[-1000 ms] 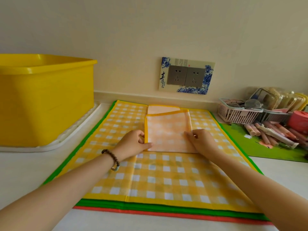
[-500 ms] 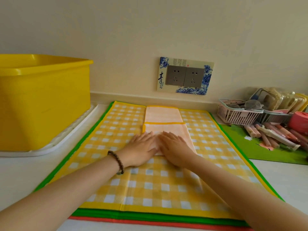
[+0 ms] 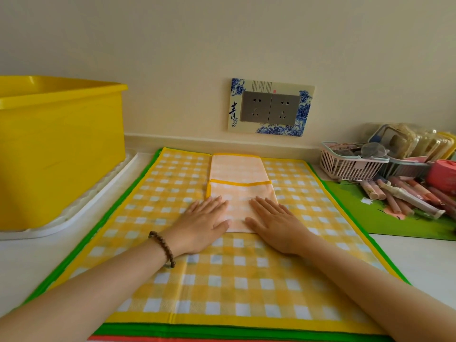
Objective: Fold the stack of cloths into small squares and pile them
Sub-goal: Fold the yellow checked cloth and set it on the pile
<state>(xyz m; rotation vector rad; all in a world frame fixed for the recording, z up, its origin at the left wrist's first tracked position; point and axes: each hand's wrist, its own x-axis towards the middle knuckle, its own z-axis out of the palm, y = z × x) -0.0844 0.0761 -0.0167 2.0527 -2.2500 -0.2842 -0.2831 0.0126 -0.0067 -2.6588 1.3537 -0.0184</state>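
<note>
L hand (image 3: pixel 202 223) and R hand (image 3: pixel 277 225) lie flat, fingers (image 3: pixel 217 203) straight, pressing the folded yellow-hemmed cloth (image 3: pixel 240 193), grasping nothing; cloth sits under and between both hands, atop the checked cloth stack (image 3: pixel 222 280) on the counter (image 3: pixel 424 262). Est. handling: thin, light, limp; may slide on the layer below. Pinch at hemmed corners just beyond the fingertips.

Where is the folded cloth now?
Head view, centre: the folded cloth lies on the yellow checked cloth, below the wall socket, left hand and right hand flat on it.
</note>
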